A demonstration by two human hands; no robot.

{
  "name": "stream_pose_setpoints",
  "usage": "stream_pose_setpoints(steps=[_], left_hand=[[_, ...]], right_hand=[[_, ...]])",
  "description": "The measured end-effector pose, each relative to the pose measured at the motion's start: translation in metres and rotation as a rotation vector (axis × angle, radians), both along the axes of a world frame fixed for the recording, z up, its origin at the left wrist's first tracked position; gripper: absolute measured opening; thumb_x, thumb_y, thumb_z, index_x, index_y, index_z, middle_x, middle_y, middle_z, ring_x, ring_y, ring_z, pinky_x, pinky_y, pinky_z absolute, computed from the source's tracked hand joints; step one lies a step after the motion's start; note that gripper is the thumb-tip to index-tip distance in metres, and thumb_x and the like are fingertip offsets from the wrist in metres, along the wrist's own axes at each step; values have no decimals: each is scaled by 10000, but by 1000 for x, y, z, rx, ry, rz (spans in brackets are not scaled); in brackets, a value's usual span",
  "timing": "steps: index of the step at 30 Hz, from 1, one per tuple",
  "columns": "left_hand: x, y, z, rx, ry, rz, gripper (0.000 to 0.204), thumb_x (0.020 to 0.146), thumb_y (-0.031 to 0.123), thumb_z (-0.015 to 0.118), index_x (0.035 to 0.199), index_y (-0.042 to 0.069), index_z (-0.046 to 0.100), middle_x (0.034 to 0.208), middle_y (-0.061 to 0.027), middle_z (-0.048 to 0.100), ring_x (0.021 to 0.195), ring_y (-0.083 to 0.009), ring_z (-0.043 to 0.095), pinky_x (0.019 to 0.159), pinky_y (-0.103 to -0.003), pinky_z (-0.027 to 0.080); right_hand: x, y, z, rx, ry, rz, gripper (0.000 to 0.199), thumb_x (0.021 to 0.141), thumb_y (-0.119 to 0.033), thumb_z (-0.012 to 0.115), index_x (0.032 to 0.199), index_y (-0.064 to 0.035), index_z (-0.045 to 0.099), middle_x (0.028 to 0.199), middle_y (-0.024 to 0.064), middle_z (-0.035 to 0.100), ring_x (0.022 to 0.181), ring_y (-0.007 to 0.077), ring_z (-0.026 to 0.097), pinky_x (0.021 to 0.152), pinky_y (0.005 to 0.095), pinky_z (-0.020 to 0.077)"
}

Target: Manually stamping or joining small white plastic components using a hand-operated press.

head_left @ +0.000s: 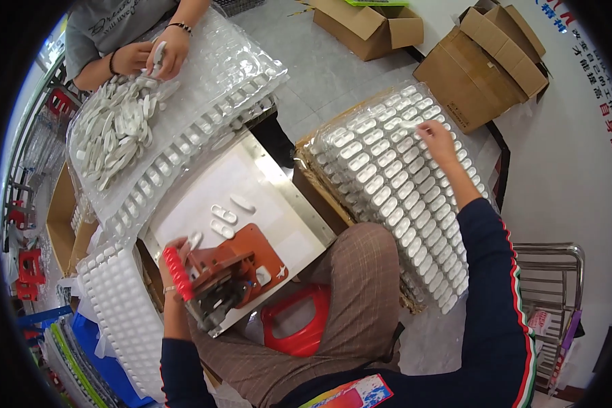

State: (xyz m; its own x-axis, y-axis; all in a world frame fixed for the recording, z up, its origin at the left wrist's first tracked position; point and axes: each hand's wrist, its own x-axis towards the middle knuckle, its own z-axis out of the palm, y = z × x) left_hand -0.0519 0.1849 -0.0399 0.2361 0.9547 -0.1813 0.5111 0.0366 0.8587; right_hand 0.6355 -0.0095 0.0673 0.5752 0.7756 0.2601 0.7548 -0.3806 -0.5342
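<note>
At the right, my right hand (438, 143) reaches over a stack of clear blister trays (394, 177) filled with white oval plastic pieces. Its fingertips are pinched on one such piece (409, 126) at the tray's upper part. My left hand (173, 258) is beside a hand press (217, 272) with a red handle, partly hidden by it. Another white oval piece (195, 240) shows at its fingertips. Three more pieces, among them a hollow one (224, 215), lie on the white sheet of the metal-edged worktop (251, 183). A small white part (263, 275) sits on the press's red-brown base.
Across from me, a person's hands (160, 56) hold a white piece above a heap of white pieces (119, 126) on plastic-covered trays. A white tray (119, 299) stands at the left. Cardboard boxes (479, 68) stand at the back right, a metal rack (551, 272) at the right.
</note>
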Motion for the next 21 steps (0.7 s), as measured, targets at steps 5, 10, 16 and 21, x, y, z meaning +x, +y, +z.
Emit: stream_pose_setpoints(steps=[5, 10, 16, 21], left_hand=[[-32, -27, 4, -169, -266, 112, 308, 919, 223, 679, 1139, 8, 678, 1058, -138, 694, 953, -224, 661, 850, -355, 529], [-62, -103, 7, -96, -140, 41, 299, 898, 230, 682, 1126, 37, 690, 1065, -133, 697, 963, -246, 663, 865, -374, 525], [-30, -110, 29, -16, 16, -39, 291, 872, 238, 687, 1110, 72, 703, 1074, -127, 701, 975, -273, 666, 884, -396, 521], [-89, -164, 45, 39, 129, -137, 286, 851, 245, 690, 1096, 100, 714, 1081, -123, 704, 985, -295, 668, 899, -414, 517]], right_hand=[[77, 27, 4, 41, -160, -84, 138, 846, -134, 688, 956, -51, 685, 973, 98, 671, 853, 279, 656, 757, 378, 511], [99, 57, 21, -167, -435, -99, 71, 854, -106, 660, 916, -82, 685, 996, 75, 636, 956, 304, 620, 826, 426, 495], [103, 87, 8, -284, -586, -103, 100, 892, -117, 613, 951, -87, 688, 1031, 98, 612, 1026, 297, 604, 836, 428, 496], [121, 83, -14, -153, -410, -141, 169, 891, -97, 596, 1024, -92, 701, 1073, 111, 641, 1009, 314, 619, 867, 417, 496]])
